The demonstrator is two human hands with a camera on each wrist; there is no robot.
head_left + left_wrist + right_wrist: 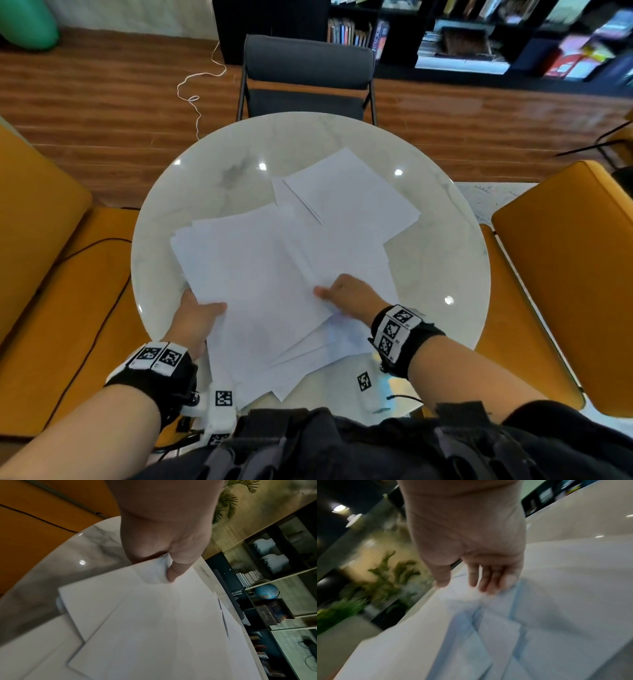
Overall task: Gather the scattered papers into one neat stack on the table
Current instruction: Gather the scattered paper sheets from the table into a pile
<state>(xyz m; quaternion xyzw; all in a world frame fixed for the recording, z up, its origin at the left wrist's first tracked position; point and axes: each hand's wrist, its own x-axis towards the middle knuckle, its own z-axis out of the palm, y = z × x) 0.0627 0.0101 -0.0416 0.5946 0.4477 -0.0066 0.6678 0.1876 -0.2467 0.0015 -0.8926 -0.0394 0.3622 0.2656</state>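
Note:
White papers [260, 260] lie fanned and overlapping on the near half of a round marble table [212, 178]. A pair of sheets [349, 195] lies askew farther back on the right. My left hand [200, 317] grips the near left edge of the biggest bundle [154, 622], with the thumb [171, 573] on top and the fingers hidden beneath. My right hand [337, 294] holds the bundle's right edge, thumb on top. Its fingers [488, 585] reach under, down onto the lower sheets [501, 635]. The right wrist view is blurred.
A grey chair [305, 75] stands at the table's far side. Orange seats flank it on the left [51, 274] and right [561, 274]. A dark bookshelf [479, 34] lines the back wall. A white cord [195, 96] trails on the wooden floor.

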